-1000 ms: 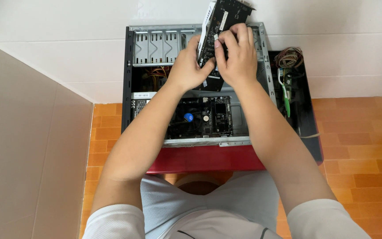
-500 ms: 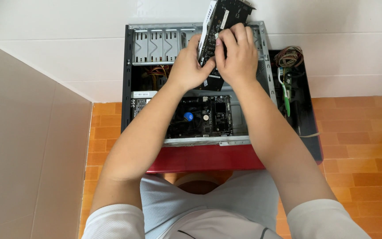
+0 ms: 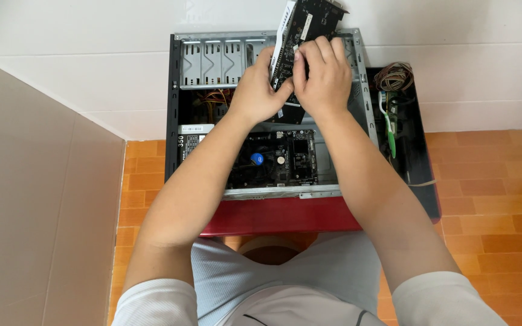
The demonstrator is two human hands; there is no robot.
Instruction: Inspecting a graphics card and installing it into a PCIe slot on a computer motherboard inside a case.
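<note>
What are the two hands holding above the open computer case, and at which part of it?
Both the left hand and the right hand grip a black graphics card at its lower end, above the open computer case.

The card's [image 3: 309,24] top corner, at twelve o'clock, was cut off; hands [image 3: 324,81] hid its lower half.

Domestic interior, likely a room corner in a home. Evidence: orange tiled floor [image 3: 490,181], white tiled wall [image 3: 92,54], beige panel [image 3: 37,199] at left. Opened computer case [image 3: 212,66] rests on a red stool [image 3: 285,214], no workbench.
</note>
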